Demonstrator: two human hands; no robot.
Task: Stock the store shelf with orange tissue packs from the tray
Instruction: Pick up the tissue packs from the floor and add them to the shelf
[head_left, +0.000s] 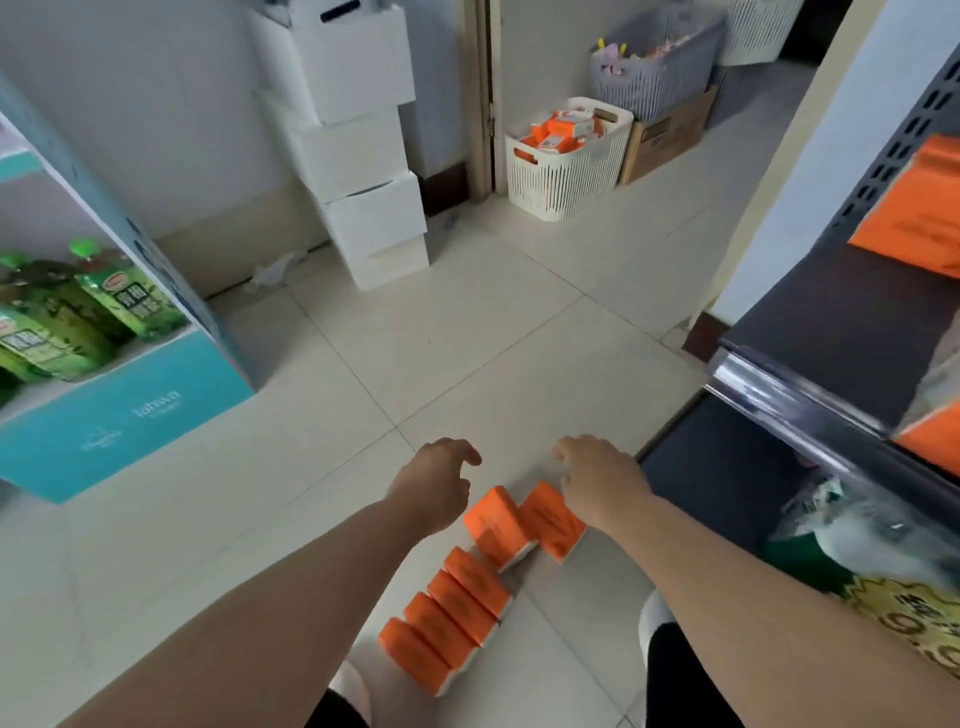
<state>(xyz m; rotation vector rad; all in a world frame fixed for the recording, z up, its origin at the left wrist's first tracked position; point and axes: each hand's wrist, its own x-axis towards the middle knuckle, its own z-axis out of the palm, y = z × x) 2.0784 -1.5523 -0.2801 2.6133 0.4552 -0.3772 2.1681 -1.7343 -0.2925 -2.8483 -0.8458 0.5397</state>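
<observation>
Glossy floor tiles (467, 364) under rectangular orange tissue packs (496, 525) (white ends)

Glossy plastic wrap on the orange tissue packs (470, 597), smooth pale floor tiles (467, 338), dark matt metal shelf (831, 322), slatted white plastic basket (566, 171).

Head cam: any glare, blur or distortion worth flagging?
Head view: soft, even light with faint shadows. Wide-angle distortion tilts the white drawer stack and the shelf. There is a glare streak on the front rail. The bagged goods at the right edge are smeared, and the orange tissue packs on the floor are sharp.
</observation>
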